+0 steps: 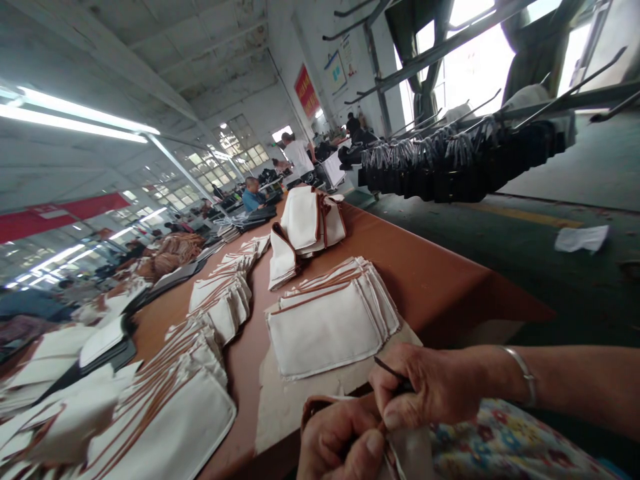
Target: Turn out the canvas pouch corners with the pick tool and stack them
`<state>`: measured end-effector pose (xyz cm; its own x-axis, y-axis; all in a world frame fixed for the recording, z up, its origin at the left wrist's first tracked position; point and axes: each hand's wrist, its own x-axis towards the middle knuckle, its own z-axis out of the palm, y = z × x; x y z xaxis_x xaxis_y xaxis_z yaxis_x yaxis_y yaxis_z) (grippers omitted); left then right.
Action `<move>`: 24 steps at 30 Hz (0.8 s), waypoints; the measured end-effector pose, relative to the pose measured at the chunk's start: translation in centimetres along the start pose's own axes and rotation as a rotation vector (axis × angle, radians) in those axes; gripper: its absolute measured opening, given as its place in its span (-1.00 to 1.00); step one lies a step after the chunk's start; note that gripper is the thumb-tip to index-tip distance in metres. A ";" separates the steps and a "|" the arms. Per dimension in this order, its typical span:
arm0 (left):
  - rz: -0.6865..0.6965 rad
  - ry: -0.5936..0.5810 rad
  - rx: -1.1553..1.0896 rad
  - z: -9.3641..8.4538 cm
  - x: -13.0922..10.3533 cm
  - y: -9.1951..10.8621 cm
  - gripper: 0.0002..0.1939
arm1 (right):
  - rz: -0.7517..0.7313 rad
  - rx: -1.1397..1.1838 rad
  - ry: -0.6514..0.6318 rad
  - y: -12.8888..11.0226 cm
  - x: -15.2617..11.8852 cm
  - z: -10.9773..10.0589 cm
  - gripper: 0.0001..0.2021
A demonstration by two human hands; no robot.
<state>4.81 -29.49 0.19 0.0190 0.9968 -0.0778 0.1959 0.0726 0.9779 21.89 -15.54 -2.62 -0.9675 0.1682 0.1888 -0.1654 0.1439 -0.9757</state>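
At the near table edge, my left hand (337,440) is closed on a white fabric piece (413,455) with brown trim, pinched between thumb and fingers. Close against it, my right hand (430,387) has its fingers wrapped around a slim dark tool (387,367); a pointed end sticks out, but its kind is unclear. The right thumb also presses near the fabric's edge, and much of the piece is hidden by both hands. Just beyond them, a stack of white, brown-edged fabric panels (325,327) lies on a pale sheet (267,407).
Brown-topped table (415,260) holds a folded white pile (300,220) farther back and a long overlapping row of panels (170,420) at left. Black pieces hang on a metal rack (450,170) at right. A white scrap (583,238) lies on the floor. People work in the background.
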 end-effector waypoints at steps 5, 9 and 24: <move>0.025 0.170 0.277 0.2 0.6 -0.8 -0.56 | 0.011 -0.003 0.040 0.1 0.1 -0.7 -0.74; 0.152 0.276 0.553 0.2 0.8 -1.1 -0.69 | 0.070 -0.048 0.009 -0.7 0.6 -1.2 -0.75; -0.345 0.037 0.053 -0.4 -0.8 1.4 -0.64 | -0.174 -0.242 0.003 -1.8 -0.1 -0.3 -0.90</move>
<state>4.69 -30.18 1.69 -0.0926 0.9145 -0.3939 0.2355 0.4045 0.8837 22.33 -15.47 -0.87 -0.9281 0.1236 0.3512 -0.2775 0.3991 -0.8739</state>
